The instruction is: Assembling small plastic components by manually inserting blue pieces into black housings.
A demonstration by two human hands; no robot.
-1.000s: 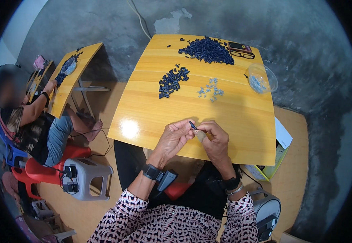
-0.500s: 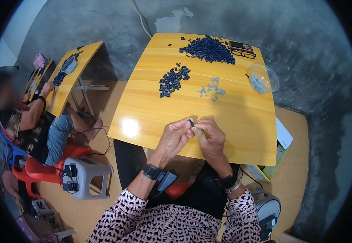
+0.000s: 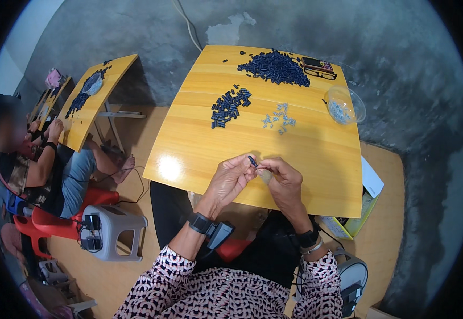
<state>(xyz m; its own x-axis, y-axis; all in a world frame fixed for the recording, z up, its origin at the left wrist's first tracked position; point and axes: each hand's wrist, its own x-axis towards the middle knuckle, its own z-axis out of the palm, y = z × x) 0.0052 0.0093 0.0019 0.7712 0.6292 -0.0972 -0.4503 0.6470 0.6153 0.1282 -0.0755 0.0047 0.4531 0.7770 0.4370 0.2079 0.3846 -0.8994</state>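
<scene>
Over the near edge of the yellow wooden table (image 3: pixel 199 149), my left hand (image 3: pixel 230 178) and my right hand (image 3: pixel 280 181) meet fingertip to fingertip. Between them is a small dark plastic piece (image 3: pixel 252 160), pinched in my left fingers; my right fingers press a thin pale part against it. Farther out lie a row of finished dark pieces (image 3: pixel 230 106), a scatter of small pale metal parts (image 3: pixel 278 119), and a big heap of dark pieces (image 3: pixel 274 67) at the far edge.
A clear plastic bowl (image 3: pixel 345 105) with pale parts sits at the table's right; a calculator and glasses (image 3: pixel 318 67) lie beside the heap. A cardboard box (image 3: pixel 364 207) stands at the right. Another person (image 3: pixel 24 159) works at a second table (image 3: pixel 90 101) on the left, near a grey stool (image 3: pixel 112 228).
My hands have stayed together over the table's near edge, with only small finger movements around the dark piece. Nothing else on the table has moved.
</scene>
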